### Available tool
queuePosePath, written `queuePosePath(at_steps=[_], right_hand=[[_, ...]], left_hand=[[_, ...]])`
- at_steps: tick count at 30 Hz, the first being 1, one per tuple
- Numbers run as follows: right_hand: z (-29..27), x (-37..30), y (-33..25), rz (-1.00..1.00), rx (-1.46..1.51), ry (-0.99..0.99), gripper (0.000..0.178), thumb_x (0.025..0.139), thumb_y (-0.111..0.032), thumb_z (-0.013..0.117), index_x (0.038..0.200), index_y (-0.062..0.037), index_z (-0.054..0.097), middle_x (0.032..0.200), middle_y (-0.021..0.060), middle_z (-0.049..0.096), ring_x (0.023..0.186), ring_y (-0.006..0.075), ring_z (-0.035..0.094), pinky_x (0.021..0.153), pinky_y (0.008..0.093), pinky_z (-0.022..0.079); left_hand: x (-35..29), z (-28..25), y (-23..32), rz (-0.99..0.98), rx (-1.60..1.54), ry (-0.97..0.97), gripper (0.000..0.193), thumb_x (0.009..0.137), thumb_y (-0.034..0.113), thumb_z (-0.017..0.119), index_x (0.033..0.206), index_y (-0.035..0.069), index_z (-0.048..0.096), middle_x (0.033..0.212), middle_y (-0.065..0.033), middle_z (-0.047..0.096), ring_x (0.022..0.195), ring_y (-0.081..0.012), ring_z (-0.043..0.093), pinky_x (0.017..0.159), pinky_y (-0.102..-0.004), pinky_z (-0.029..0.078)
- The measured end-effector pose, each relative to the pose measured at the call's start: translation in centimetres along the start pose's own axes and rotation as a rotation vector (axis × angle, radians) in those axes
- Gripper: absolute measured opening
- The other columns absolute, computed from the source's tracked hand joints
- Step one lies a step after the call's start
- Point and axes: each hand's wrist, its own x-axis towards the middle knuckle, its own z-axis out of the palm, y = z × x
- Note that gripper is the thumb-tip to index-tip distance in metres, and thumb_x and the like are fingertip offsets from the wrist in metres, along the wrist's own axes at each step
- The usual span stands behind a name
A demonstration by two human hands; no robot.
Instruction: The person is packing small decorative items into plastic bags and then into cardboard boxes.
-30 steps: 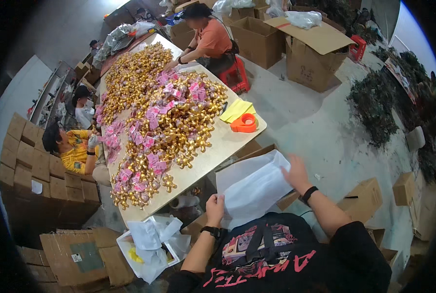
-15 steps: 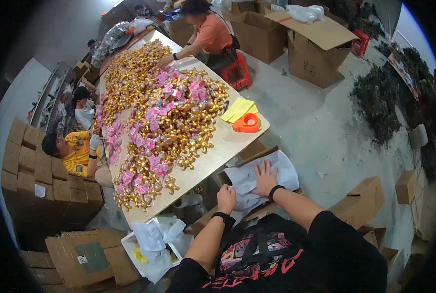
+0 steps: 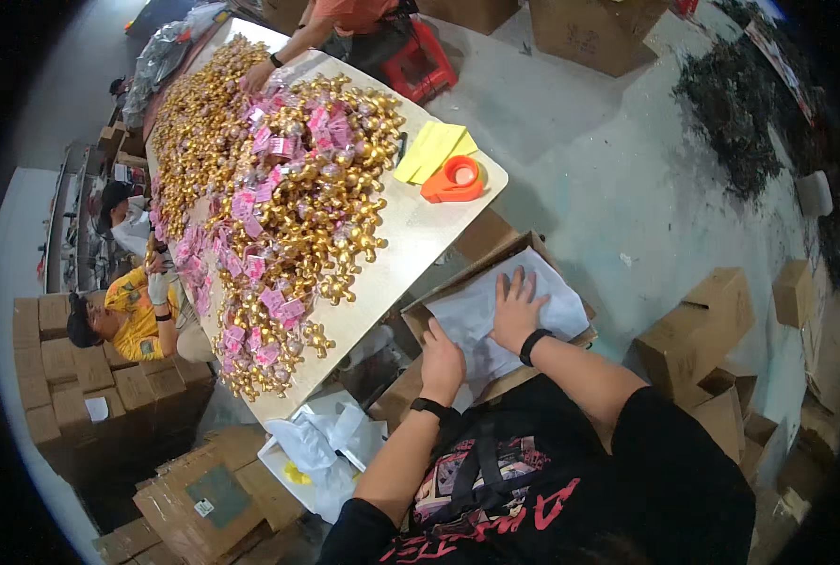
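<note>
Right hand (image 3: 515,306) flat, open on white sheet (image 3: 481,315) | left hand (image 3: 442,363) at 7 o'clock, fingers hidden | box (image 3: 495,252) beneath

Free room and obstacles: both hands lie inside the open cardboard box (image 3: 495,259), whose raised flaps wall the white sheet (image 3: 476,315). The worktop (image 3: 420,226) edge stands just beside on the left, heaped with gold ornaments (image 3: 316,217). Bare floor (image 3: 608,198) stays open beyond; smaller boxes (image 3: 698,325) crowd the right.

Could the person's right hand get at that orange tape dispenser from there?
Probably yes, with a stretch: the right hand lies flat on white paper in the box; bare tabletop leads to the orange tape dispenser.
</note>
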Motion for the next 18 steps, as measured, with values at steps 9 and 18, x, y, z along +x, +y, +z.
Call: queuePosePath(at_steps=[9, 18], right_hand=[[9.3, 8.2, 0.8, -0.242, 0.077, -0.125, 0.067, 0.095, -0.036, 0.045, 0.152, -0.0081, 0.024, 0.157, 0.0239, 0.018, 0.144, 0.0474, 0.012, 0.107, 0.0713, 0.017], [11.3, 10.1, 2.8, -0.125, 0.043, -0.125, 0.105, 0.074, -0.057, 0.07, 0.149, 0.0008, 0.025, 0.153, 0.0321, 0.013, 0.144, 0.0489, 0.004, 0.107, 0.0734, 0.008]], left_hand=[[4.6, 11.2, 0.9, 0.319, 0.565, -0.021, 0.076, 0.086, 0.029, 0.059, 0.146, -0.006, 0.028, 0.147, -0.0328, 0.03, 0.139, -0.0478, 0.026, 0.111, -0.0595, 0.021], [12.8, 18.2, -2.4, -0.039, 0.581, -0.365, 0.079, 0.096, 0.042, 0.044, 0.153, -0.002, 0.009, 0.154, -0.0288, 0.023, 0.143, -0.047, 0.018, 0.114, -0.0621, 0.007]])
